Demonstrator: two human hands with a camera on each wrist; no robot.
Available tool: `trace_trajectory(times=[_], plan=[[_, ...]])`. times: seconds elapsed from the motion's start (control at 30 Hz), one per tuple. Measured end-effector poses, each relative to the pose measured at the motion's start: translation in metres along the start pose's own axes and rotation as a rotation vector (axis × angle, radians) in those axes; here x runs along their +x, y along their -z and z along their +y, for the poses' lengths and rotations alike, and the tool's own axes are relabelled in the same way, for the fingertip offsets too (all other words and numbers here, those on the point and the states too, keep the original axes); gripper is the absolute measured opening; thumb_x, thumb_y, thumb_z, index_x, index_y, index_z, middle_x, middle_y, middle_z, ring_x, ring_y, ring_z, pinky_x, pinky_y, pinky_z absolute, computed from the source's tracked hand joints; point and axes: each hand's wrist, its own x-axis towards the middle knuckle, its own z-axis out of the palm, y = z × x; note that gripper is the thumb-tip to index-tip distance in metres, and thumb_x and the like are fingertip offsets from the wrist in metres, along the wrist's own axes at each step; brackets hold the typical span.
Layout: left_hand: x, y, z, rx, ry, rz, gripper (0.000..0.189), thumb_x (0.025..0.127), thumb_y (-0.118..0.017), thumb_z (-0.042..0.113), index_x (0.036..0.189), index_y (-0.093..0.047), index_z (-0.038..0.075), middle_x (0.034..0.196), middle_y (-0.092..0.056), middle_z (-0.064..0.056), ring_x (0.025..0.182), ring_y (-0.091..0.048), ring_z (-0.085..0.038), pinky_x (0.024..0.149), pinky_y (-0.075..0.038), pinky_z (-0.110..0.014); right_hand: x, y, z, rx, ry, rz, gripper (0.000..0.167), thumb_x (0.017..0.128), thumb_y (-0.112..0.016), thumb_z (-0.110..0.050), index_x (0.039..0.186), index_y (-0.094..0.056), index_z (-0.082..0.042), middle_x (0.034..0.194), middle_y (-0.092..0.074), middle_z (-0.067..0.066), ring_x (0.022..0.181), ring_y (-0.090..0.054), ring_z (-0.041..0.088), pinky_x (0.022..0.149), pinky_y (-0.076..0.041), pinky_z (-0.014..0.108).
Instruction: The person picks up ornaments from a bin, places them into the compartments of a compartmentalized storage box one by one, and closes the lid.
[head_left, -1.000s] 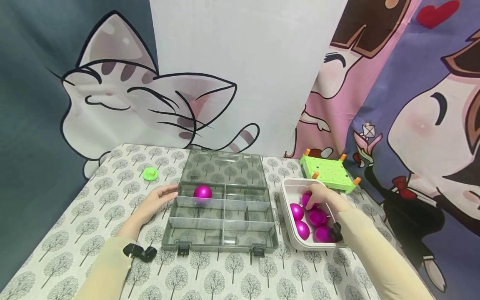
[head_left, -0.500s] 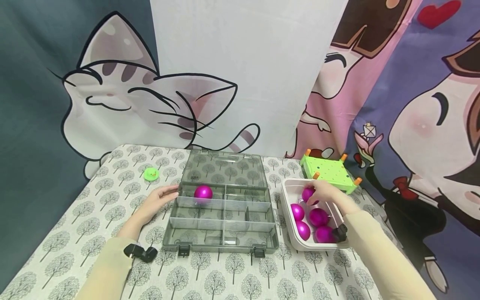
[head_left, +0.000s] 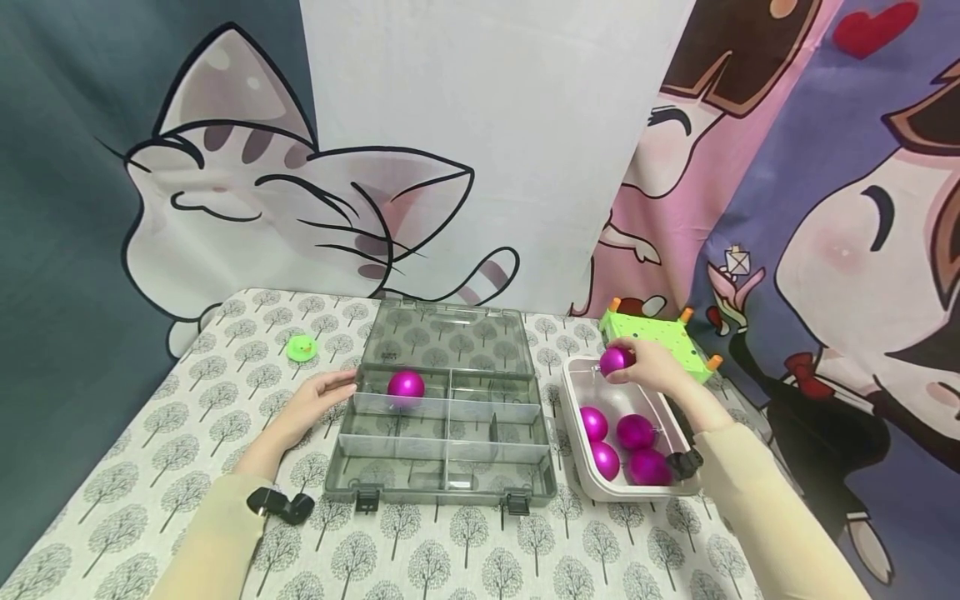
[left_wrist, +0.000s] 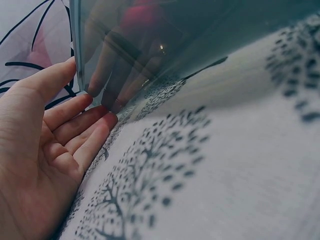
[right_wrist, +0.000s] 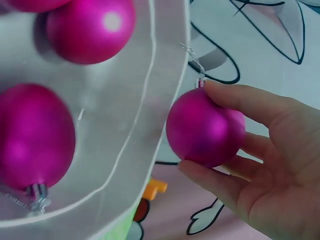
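In the head view my right hand (head_left: 654, 367) pinches a magenta Christmas ball (head_left: 614, 361) over the back of a white tub (head_left: 633, 492). The right wrist view shows thumb and fingers around this held ball (right_wrist: 200, 132), its silver cap and clear string loop upward. Several more Christmas balls (head_left: 648, 467) lie in the tub. To the left stands a clear grey compartment box (head_left: 390, 472), its lid folded back. One Christmas ball (head_left: 406, 387) sits in its back left compartment. My left hand (head_left: 306, 408) rests its fingertips against the box's left side, fingers loosely extended.
A light green toy table or stand (head_left: 654, 340) with orange legs pointing up lies behind the tub. A small green duck toy (head_left: 302, 347) is at the back left. A printed tree cloth (head_left: 465, 554) covers the table, and printed curtains hang behind.
The right hand has lifted one Christmas ball from the tub's back part up to above its rim. The left hand and the compartment box have stayed in place.
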Motion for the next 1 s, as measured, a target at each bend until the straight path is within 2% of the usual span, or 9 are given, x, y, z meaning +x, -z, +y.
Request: trace_trajectory(times=[0.17, 0.33, 0.43, 0.57, 0.63, 0.7, 0.87, 0.93, 1.0], plan=[[0.0, 0.001, -0.001, -0.009, -0.002, 0.0, 0.055, 0.099, -0.057, 0.023, 0.142, -0.042, -0.007, 0.146, -0.045, -0.027, 0.108, -0.051, 0.011, 0.098, -0.037, -0.006, 0.005, 0.0, -0.019, 0.045, 0.006, 0.073, 0.059, 0.075, -0.082, -0.017, 0.125, -0.059, 0.006, 0.113, -0.066, 0.029, 0.096, -0.065, 0.04, 0.081, -0.056, 0.05], [0.0, 0.0, -0.001, 0.008, -0.002, 0.008, 0.054, 0.099, -0.057, 0.023, 0.142, -0.042, -0.006, 0.147, -0.045, -0.026, 0.128, -0.052, -0.024, 0.1, -0.037, -0.008, 0.015, -0.008, -0.039, 0.085, 0.006, 0.126, 0.064, 0.077, -0.081, -0.019, 0.132, -0.056, 0.001, 0.118, -0.065, 0.028, 0.101, -0.066, 0.041, 0.085, -0.056, 0.05], [-0.001, 0.0, 0.0, 0.017, -0.001, 0.012, 0.054, 0.099, -0.057, 0.023, 0.142, -0.043, -0.006, 0.147, -0.045, -0.025, 0.133, -0.045, -0.04, 0.108, -0.038, -0.02, 0.022, -0.015, -0.051, 0.111, 0.026, 0.149, 0.064, 0.076, -0.082, -0.018, 0.132, -0.057, 0.0, 0.119, -0.066, 0.026, 0.101, -0.066, 0.04, 0.085, -0.056, 0.05], [-0.001, 0.0, 0.001, 0.021, -0.002, 0.009, 0.053, 0.099, -0.056, 0.022, 0.142, -0.042, -0.007, 0.146, -0.045, -0.026, 0.133, -0.044, -0.043, 0.116, -0.033, -0.047, 0.031, -0.027, -0.065, 0.111, 0.062, 0.17, 0.062, 0.075, -0.083, -0.018, 0.129, -0.059, 0.001, 0.119, -0.066, 0.025, 0.101, -0.067, 0.039, 0.084, -0.056, 0.05], [-0.001, 0.0, 0.001, 0.02, -0.004, 0.006, 0.053, 0.099, -0.056, 0.021, 0.142, -0.042, -0.007, 0.146, -0.044, -0.027, 0.133, -0.044, -0.043, 0.116, -0.03, -0.053, 0.035, -0.033, -0.072, 0.11, 0.073, 0.174, 0.061, 0.074, -0.084, -0.018, 0.128, -0.061, 0.0, 0.12, -0.067, 0.023, 0.1, -0.067, 0.038, 0.084, -0.056, 0.049], [-0.001, 0.0, 0.001, 0.02, -0.005, 0.004, 0.053, 0.099, -0.056, 0.021, 0.142, -0.042, -0.007, 0.146, -0.044, -0.027, 0.133, -0.045, -0.043, 0.116, -0.032, -0.051, 0.039, -0.039, -0.079, 0.102, 0.087, 0.172, 0.06, 0.075, -0.083, -0.019, 0.127, -0.061, 0.0, 0.119, -0.067, 0.022, 0.1, -0.067, 0.037, 0.086, -0.055, 0.05], [0.0, 0.0, 0.001, 0.019, -0.005, 0.007, 0.054, 0.099, -0.057, 0.022, 0.142, -0.042, -0.007, 0.146, -0.045, -0.026, 0.133, -0.046, -0.041, 0.111, -0.038, -0.027, 0.044, -0.05, -0.098, 0.127, 0.106, 0.129, 0.059, 0.075, -0.083, -0.021, 0.126, -0.061, -0.001, 0.122, -0.066, 0.021, 0.103, -0.065, 0.037, 0.09, -0.054, 0.051], [0.0, 0.0, 0.001, 0.013, -0.008, 0.005, 0.054, 0.099, -0.057, 0.022, 0.142, -0.042, -0.007, 0.146, -0.045, -0.026, 0.133, -0.046, -0.041, 0.112, -0.038, -0.03, 0.046, -0.054, -0.104, 0.138, 0.093, 0.102, 0.06, 0.075, -0.084, -0.021, 0.126, -0.061, -0.001, 0.125, -0.065, 0.021, 0.106, -0.065, 0.038, 0.091, -0.054, 0.051], [0.0, 0.0, 0.0, 0.008, -0.012, 0.003, 0.054, 0.099, -0.057, 0.022, 0.142, -0.042, -0.007, 0.146, -0.045, -0.027, 0.133, -0.045, -0.042, 0.115, -0.035, -0.041, 0.049, -0.058, -0.109, 0.122, 0.082, 0.083, 0.061, 0.075, -0.084, -0.022, 0.128, -0.06, -0.002, 0.127, -0.064, 0.021, 0.109, -0.064, 0.038, 0.094, -0.053, 0.052]])
